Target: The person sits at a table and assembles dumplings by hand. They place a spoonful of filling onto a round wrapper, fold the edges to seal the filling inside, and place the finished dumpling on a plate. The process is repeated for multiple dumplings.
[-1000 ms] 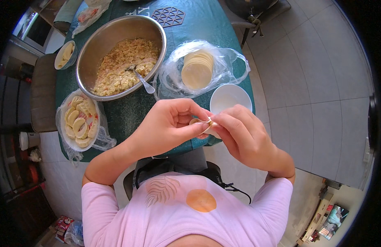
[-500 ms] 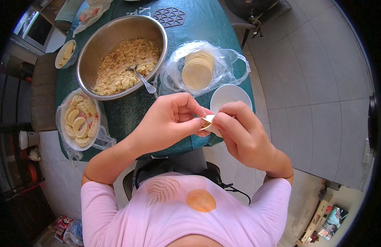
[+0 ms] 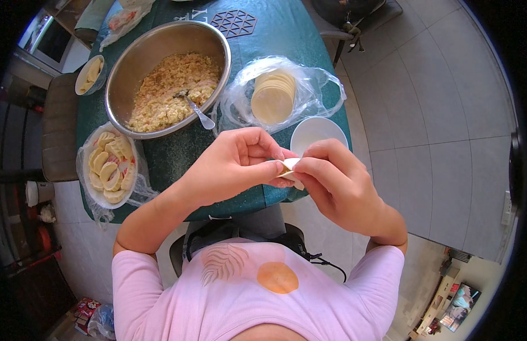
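Between my two hands is a dumpling (image 3: 289, 168), its pale wrapper folded over and some yellowish filling showing in the gap. My left hand (image 3: 243, 162) pinches its left side between thumb and fingers. On the other side, my right hand (image 3: 340, 184) grips the wrapper's edge with thumb and forefinger. Just beyond the hands sits a white bowl (image 3: 310, 132), partly hidden by my right hand. A stack of round dumpling wrappers (image 3: 273, 99) lies in a clear plastic bag (image 3: 236, 94). Farther left, a big steel bowl (image 3: 116, 94) holds chopped filling (image 3: 172, 79) with a spoon (image 3: 201, 115) in it.
A plate (image 3: 98, 196) of folded dumplings stands at the table's left edge on a plastic bag. Behind it is a small bowl (image 3: 84, 86) with more dumplings. A dark lattice trivet (image 3: 234, 24) lies on the green tablecloth (image 3: 166, 165) at the back.
My right thumb and forefinger have shifted slightly along the wrapper's edge, and the dumpling's opening looks a little different. My left hand keeps nearly the same place.
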`<act>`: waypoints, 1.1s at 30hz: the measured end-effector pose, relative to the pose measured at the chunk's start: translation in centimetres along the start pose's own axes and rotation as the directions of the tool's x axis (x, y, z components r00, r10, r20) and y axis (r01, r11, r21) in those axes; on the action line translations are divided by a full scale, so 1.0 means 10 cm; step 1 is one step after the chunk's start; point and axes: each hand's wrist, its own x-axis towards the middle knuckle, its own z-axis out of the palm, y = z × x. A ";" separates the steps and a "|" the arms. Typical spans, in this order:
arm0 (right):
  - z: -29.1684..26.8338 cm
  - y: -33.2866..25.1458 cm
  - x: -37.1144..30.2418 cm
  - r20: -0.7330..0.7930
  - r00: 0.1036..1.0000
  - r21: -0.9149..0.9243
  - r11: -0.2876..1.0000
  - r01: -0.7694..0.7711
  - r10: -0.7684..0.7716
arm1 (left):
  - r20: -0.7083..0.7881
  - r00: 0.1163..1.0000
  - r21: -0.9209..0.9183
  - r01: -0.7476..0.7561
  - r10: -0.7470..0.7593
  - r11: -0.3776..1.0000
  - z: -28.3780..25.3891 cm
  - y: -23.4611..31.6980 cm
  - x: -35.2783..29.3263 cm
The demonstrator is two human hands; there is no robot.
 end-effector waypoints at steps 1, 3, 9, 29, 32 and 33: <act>0.01 0.01 0.00 -0.009 1.000 -0.001 1.000 0.008 -0.008 | -0.008 1.000 0.018 -0.014 0.014 1.000 0.01 0.00 0.00; 0.04 0.03 -0.01 -0.029 0.999 -0.002 1.000 0.025 -0.025 | -0.007 0.999 0.034 -0.034 0.034 0.999 0.02 -0.01 -0.02; 0.08 0.02 0.00 -0.098 0.995 0.046 0.999 -0.021 0.025 | 0.009 1.000 0.055 -0.015 0.014 0.998 0.03 0.02 -0.02; 0.11 0.02 0.13 -0.097 0.967 0.257 0.945 -0.203 0.235 | -0.066 0.811 0.115 -0.573 0.582 0.812 0.12 -0.61 0.00; 0.09 0.04 0.14 -0.068 0.975 0.260 0.947 -0.189 0.213 | 0.000 0.789 0.221 -0.599 0.614 0.770 0.09 -0.60 -0.01; 0.09 0.04 0.15 -0.057 0.977 0.263 0.947 -0.184 0.206 | 0.002 0.792 0.238 -0.594 0.611 0.769 0.08 -0.60 -0.02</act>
